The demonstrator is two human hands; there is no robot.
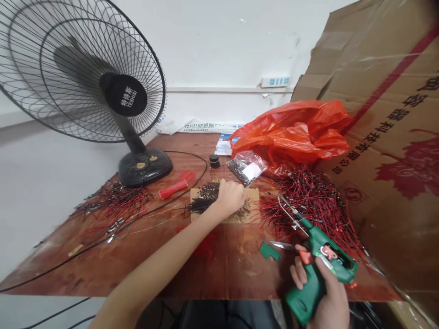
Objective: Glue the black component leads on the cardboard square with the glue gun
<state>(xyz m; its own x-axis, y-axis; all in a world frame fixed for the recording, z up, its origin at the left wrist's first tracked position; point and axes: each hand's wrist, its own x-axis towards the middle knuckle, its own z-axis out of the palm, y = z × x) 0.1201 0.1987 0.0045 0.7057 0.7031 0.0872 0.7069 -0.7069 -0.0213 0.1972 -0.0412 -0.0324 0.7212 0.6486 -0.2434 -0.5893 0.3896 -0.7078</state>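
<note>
My right hand [327,292] is wrapped round the grip of a green soldering gun [331,251], one finger by its orange trigger, the metal tip pointing up and left. My left hand [231,197] is closed, knuckles up, over a heap of small black parts [207,189] on a flat piece of cardboard [254,205]. Its fingertips are hidden, so what they hold does not show. Dark short pieces [200,205] lie just left of that hand. Close to the gun's tip spreads a big pile of red and black wires [313,205].
A black fan [146,167] stands at the back left, its cable [151,211] crossing the table. Red-and-black wires [128,201] lie near it. An orange plastic bag [291,132] and a tall carton [384,151] border the right. A blade [281,245] and green piece [269,251] lie nearby.
</note>
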